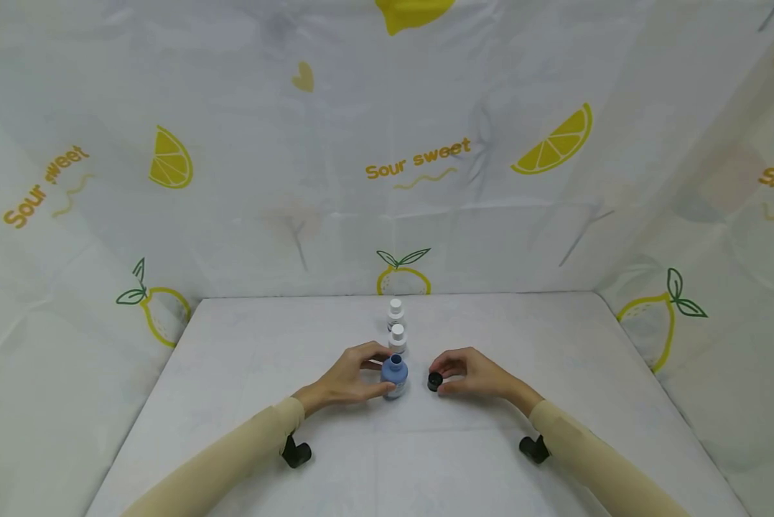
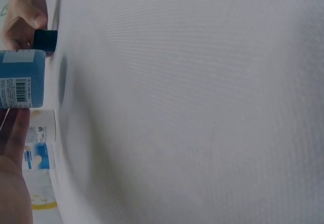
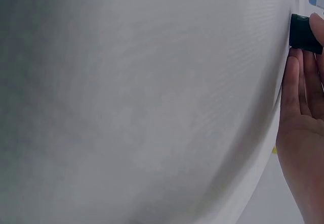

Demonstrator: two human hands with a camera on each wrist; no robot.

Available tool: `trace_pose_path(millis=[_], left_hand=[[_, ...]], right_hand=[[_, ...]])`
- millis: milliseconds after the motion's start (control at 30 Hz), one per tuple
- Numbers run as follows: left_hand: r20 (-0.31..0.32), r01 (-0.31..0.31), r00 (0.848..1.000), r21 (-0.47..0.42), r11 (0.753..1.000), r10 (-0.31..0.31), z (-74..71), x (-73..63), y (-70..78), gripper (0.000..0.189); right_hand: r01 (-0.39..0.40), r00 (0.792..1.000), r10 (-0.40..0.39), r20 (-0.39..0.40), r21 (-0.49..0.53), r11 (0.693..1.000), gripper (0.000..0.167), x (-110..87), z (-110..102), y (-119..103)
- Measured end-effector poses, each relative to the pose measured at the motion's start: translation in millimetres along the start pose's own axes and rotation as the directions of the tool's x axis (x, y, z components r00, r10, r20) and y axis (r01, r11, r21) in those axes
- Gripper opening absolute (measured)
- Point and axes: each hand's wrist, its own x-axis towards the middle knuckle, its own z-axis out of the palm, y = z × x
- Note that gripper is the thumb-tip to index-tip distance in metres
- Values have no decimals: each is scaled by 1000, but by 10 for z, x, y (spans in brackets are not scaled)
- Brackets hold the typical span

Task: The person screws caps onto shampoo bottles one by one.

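My left hand (image 1: 351, 375) grips a blue bottle (image 1: 394, 375) by its sides, thumb in front and fingers behind. The bottle is upright with its mouth uncovered. A gap and a shadow under its base in the left wrist view put it slightly above the table. To its right, my right hand (image 1: 476, 373) pinches a small black cap (image 1: 435, 381) between thumb and fingers. The right wrist view shows this cap (image 3: 305, 33) at the tabletop, touching or nearly so. Bottle and cap are a short distance apart.
Two white-capped bottles stand in line behind the blue one, a nearer bottle (image 1: 397, 339) and a farther bottle (image 1: 395, 314). A white cloth covers the table (image 1: 264, 337). Lemon-printed curtains (image 1: 264, 179) enclose its back and sides.
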Motion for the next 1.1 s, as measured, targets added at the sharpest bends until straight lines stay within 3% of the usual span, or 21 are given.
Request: trace_pose_path(millis=[300,700,1100], left_hand=[[-12,-10,1000,-27,1000,10,13,-10,2,47],[-12,-36,999,-59,998,35,60,5,59,46],[-9,-20,1000,-42,999,20,57,31,83,49]], right_hand=[[16,1000,-16,-7,-37,999,36,12,-20,-41],[173,985,-173,-8,-9,985,30,115,-86,-433],[156,988,-155,21,-37,987,34,160,-80,-635]])
